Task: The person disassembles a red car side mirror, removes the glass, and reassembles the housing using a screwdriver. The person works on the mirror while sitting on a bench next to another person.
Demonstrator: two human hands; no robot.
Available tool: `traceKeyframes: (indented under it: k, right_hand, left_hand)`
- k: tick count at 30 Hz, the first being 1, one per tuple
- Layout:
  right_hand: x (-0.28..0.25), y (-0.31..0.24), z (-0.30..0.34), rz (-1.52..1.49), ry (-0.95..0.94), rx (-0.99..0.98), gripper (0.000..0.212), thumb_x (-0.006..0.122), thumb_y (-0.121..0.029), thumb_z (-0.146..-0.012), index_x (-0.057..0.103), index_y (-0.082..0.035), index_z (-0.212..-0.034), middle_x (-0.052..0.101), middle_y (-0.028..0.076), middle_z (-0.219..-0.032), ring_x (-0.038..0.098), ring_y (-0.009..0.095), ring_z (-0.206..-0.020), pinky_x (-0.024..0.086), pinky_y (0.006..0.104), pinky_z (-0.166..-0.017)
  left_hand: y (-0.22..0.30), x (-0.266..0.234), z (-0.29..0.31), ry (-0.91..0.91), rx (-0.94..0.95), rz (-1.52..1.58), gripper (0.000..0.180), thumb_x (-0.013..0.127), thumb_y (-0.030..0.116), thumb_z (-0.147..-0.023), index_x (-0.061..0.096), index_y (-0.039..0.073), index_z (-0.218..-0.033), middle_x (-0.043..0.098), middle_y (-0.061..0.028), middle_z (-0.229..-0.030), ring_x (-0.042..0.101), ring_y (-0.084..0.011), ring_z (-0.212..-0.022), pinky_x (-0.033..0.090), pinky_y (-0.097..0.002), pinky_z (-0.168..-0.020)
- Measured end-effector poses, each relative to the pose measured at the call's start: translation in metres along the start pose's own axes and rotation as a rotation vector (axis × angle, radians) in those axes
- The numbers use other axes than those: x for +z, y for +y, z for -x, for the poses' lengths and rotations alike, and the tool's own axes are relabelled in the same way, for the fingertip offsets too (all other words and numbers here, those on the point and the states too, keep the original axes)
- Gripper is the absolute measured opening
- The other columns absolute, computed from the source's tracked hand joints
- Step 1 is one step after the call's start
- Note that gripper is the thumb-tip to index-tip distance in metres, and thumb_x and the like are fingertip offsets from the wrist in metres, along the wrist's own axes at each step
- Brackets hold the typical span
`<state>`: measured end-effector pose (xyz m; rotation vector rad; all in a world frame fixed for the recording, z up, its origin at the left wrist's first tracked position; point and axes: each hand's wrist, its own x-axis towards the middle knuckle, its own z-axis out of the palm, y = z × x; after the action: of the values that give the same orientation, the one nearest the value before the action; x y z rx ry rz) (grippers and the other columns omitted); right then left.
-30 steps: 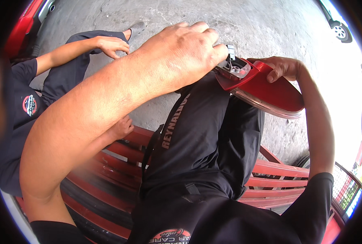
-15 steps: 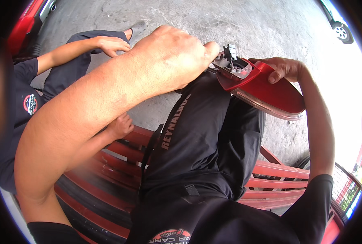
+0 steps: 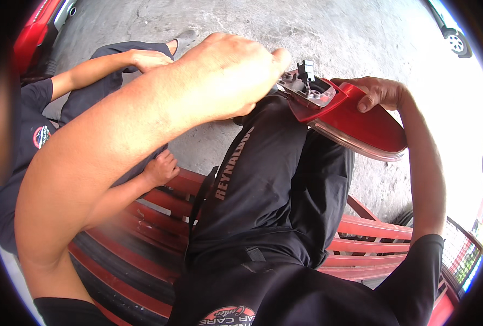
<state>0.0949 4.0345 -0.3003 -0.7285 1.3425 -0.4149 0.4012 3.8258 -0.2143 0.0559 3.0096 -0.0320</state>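
A red car side mirror (image 3: 355, 119) rests over my thighs, with a pale clear strip along its near edge. Its left end carries a grey mounting bracket (image 3: 301, 89) and an upright black plug (image 3: 306, 70). My right hand (image 3: 380, 93) grips the red housing from the far side, thumb on top. Just left of the bracket is my left hand (image 3: 236, 76), closed, its back toward me. The fingers are hidden, so whatever they hold cannot be made out. A small dark part shows beneath that hand, by the bracket.
I sit on a red slatted bench (image 3: 369, 244). Close on my left sits another person in dark clothes, one hand (image 3: 162, 168) near the bench. Grey concrete floor (image 3: 328, 27) spreads ahead. A red vehicle (image 3: 35, 41) stands far left, and a car wheel (image 3: 457, 43) far right.
My left hand has shifted slightly left, uncovering more of the bracket. My right hand and the side mirror stay in place.
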Motion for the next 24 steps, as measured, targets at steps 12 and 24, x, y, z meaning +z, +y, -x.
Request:
traceKeyframes:
  k: [12,24]
  right_hand:
    - [0.002,-0.002,-0.001,-0.018,-0.02,-0.001,0.121,0.1,-0.048,-0.057,0.048,-0.005,-0.157,0.064,0.018,-0.144,0.059,0.033,-0.135,0.043,0.0456,-0.12]
    - [0.003,-0.005,-0.005,-0.052,-0.025,0.018,0.123,0.101,-0.045,-0.056,0.046,-0.004,-0.158,0.062,0.019,-0.147,0.057,0.034,-0.137,0.041,0.0471,-0.122]
  left_hand:
    - [-0.001,-0.006,-0.004,-0.108,-0.123,0.095,0.04,0.07,0.036,-0.097,0.065,-0.001,-0.112,0.072,-0.0185,-0.08,0.076,-0.0387,-0.086,0.06,-0.0507,-0.079]
    - [-0.002,-0.018,-0.01,-0.297,-0.203,0.226,0.047,0.068,0.044,-0.098,0.071,-0.003,-0.098,0.073,-0.022,-0.086,0.075,-0.0397,-0.094,0.058,-0.051,-0.086]
